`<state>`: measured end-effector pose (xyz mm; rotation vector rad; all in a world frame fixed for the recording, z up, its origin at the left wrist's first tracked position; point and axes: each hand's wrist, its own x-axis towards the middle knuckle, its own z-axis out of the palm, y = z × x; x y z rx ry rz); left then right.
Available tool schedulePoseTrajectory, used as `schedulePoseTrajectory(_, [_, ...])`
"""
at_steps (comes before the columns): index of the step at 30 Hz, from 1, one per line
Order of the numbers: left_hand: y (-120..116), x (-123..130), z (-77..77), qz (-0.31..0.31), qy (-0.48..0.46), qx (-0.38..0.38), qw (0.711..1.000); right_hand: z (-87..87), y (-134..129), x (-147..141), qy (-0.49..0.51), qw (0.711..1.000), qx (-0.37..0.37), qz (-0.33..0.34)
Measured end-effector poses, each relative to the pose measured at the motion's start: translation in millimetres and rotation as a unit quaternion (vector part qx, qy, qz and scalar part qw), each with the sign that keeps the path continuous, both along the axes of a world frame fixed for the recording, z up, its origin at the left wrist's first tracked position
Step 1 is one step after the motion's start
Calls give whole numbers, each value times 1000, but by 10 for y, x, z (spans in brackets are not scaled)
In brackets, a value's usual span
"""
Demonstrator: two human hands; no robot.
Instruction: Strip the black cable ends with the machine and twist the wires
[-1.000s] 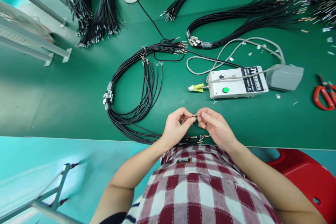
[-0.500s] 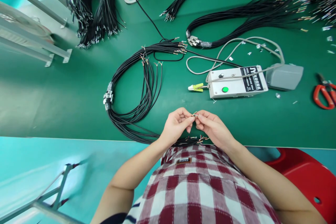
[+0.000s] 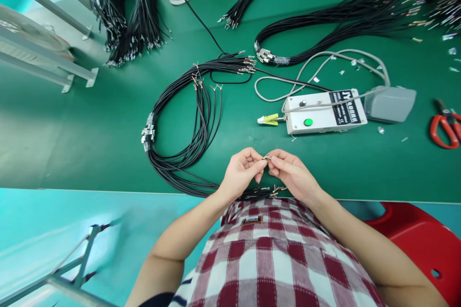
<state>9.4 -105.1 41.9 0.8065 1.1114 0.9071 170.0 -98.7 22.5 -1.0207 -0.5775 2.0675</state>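
Wire ends (image 3: 267, 157), thin and coloured, pinched between the fingertips of left hand (image 3: 242, 170) and right hand (image 3: 293, 170), almost touching at lower centre of the frame. Just below, along the near edge of the table (image 3: 90, 148), more coloured ends of a black cable bundle (image 3: 163, 167), curving off to the left. On the checked garment (image 3: 266, 252) at bottom centre, a dark patch (image 3: 252, 220), lettering illegible. Right of centre, a white box (image 3: 322, 117) with green button (image 3: 309, 122) and black label (image 3: 345, 114), white characters partly crossed by a grey cable (image 3: 378, 89), too small to read.
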Motion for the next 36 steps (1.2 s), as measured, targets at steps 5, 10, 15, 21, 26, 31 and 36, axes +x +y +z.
schedulePoseTrajectory(5, [-6, -14, -35, 2, -18, -2, 1000, -14, -12, -3, -18, 1000, 5, 3])
schedulePoseTrajectory(10, [-37, -10, -40, -5, -19, 10, 1000, 9, -2, -17, -115, 988, 98, -14])
schedulePoseTrajectory(15, [-1, 40, 24, -5, -12, 54, 998, 17, 17, -14, -150, 977, 153, -2])
schedulePoseTrajectory(21, [61, 94, -6, 48, -4, 97, 994, 57, 31, 21, -160, 970, 183, 21])
schedulePoseTrajectory(26, [-2, 87, -42, 84, 10, 72, 994, 83, 51, 29, -184, 959, 211, 35])
schedulePoseTrajectory(31, [-40, 95, -44, 102, -21, 70, 992, 111, 114, 108, -186, 955, 220, 63])
schedulePoseTrajectory(36, [-50, 106, -13, 85, -37, 43, 995, 190, 224, 204, -191, 952, 216, 104])
